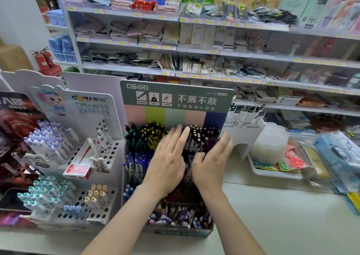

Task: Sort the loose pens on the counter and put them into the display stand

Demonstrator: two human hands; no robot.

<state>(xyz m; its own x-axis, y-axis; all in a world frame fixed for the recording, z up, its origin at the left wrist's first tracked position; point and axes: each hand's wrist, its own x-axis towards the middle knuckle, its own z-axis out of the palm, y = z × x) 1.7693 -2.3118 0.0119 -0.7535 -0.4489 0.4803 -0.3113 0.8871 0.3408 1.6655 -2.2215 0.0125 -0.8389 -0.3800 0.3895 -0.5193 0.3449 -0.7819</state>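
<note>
On the pale surface (282, 215), in front of shop shelves (224, 52) full of textiles and packets, stands a green display stand (176, 98) with a printed header card. Stepped rows of pens (145, 137) sit upright in it (yellow-tipped at the back left, blue-capped below them, white-tipped at the back right). Its front compartment (179, 214) holds a mixed jumble of pens lying at angles.

Both hands hover palm down over the middle of the stand, side by side and close together. The left hand (167, 163) is spread flat, its straight fingers reaching over the back row. The right hand (211, 165) is likewise flat with fingers extended, its thumb bent inward toward the left hand. Neither holds anything that shows; whether the palms touch the pen tops cannot be told.

Just left of the green stand is a white perforated pen stand (91, 106), with a red-and-white box (79, 163) lying tilted on it. To the right sits a white tray (272, 173) carrying clear plastic containers (268, 143).
</note>
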